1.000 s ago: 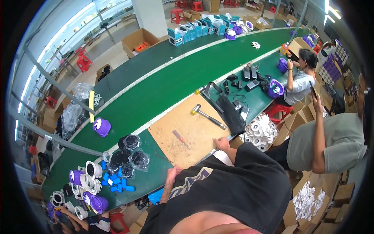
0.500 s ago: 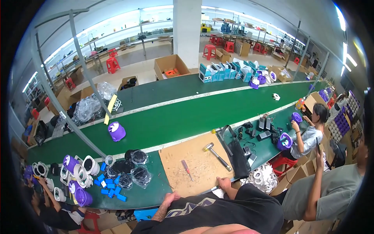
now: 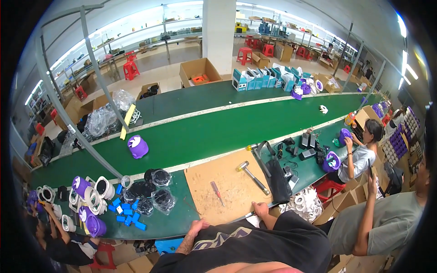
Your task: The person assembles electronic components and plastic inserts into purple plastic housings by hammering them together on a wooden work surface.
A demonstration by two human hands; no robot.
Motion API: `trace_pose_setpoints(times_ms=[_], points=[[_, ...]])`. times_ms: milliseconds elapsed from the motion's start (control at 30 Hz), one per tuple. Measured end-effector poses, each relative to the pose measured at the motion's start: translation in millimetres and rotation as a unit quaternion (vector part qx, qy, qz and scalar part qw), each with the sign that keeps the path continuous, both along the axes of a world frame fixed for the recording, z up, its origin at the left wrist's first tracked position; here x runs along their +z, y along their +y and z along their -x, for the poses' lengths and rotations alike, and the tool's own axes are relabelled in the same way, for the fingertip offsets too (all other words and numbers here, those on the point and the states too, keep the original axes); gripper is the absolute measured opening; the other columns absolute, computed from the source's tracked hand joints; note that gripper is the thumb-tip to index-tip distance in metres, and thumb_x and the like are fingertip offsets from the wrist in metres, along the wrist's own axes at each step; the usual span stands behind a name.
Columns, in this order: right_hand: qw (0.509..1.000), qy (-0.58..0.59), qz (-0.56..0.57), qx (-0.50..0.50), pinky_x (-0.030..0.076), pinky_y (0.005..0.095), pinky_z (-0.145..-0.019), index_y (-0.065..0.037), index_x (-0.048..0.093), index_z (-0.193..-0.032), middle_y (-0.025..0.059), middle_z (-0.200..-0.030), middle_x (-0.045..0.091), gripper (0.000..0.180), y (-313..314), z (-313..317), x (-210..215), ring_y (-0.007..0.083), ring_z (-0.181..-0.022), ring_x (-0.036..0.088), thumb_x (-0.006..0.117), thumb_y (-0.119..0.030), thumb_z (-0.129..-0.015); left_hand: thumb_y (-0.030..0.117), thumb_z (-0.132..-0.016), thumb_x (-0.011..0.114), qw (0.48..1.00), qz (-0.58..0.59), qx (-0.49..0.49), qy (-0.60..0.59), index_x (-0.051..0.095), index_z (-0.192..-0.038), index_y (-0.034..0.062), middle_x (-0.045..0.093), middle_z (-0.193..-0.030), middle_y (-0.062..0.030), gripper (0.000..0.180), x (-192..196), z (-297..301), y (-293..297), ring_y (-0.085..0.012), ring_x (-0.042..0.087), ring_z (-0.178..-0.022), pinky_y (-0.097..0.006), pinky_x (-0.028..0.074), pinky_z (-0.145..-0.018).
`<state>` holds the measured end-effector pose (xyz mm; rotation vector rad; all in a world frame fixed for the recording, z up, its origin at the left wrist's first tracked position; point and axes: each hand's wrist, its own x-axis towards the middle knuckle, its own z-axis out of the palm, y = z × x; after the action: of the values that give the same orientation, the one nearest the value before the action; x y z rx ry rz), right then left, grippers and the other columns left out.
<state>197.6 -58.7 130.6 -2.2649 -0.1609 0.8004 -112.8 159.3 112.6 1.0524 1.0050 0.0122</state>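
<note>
- Our left hand (image 3: 193, 230): fingers curled over the near edge of the worktop (image 3: 164, 223), gripping the edge itself, holding nothing else.
- Our right hand (image 3: 261, 209): fingers folded down on the near edge of the brown board (image 3: 227, 182), resting there; we can't tell if they pinch anything.
- Small white scrap (image 3: 253, 221) lies just beside the right hand, at the board's edge.
- On the board, between our hands and further in: red-handled screwdriver (image 3: 217, 192), lying flat, apart from both hands.
- Hammer (image 3: 251, 176) lies on the board's right part, head away from us, handle pointing toward the right hand, not touching it.
- Black bag (image 3: 275, 175) lies right of the board, just beside the hammer handle.
- Left of the board: bagged black round parts (image 3: 152, 193), then blue clips (image 3: 125, 211) scattered on the green worktop.
- Further left: purple and white housings (image 3: 91, 200) in a cluster.
- Beyond the worktop: green conveyor belt (image 3: 218, 127) with one purple housing (image 3: 138, 147) on it.
- Right side: pile of white rings (image 3: 304, 204), another person seated at the line.
</note>
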Motion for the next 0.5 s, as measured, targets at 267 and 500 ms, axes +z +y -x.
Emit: trace_pose_setpoints(times_ms=[267, 500], points=[[1.0, -0.012, -0.012, 0.009, 0.049, 0.0307, -0.046, 0.003, 0.064, -0.069, 0.0097, -0.055, 0.06, 0.048, -3, 1, -1, 0.0172, -0.045, 0.059, 0.061, -0.042, -0.085, 0.031, -0.092, 0.05, 1.0, 0.015, -0.013, 0.003, 0.065, -0.088, -0.0086, 0.068, -0.084, -0.0182, 0.043, 0, 2, 0, -0.0252, 0.067, -0.075, -0.032, 0.054, -0.072], [1.0, -0.003, 0.013, -0.026, 0.05, 0.0317, -0.049, 0.004, 0.065, -0.074, 0.0107, -0.056, 0.061, 0.052, 2, 3, 11, 0.0186, -0.047, 0.061, 0.054, -0.044, -0.088, 0.032, -0.092, 0.05, 1.0, -0.019, 0.008, 0.005, 0.066, -0.087, -0.0068, 0.068, -0.082, -0.0169, 0.042, 1, 1, -4, -0.0242, 0.067, -0.072, -0.031, 0.054, -0.068]])
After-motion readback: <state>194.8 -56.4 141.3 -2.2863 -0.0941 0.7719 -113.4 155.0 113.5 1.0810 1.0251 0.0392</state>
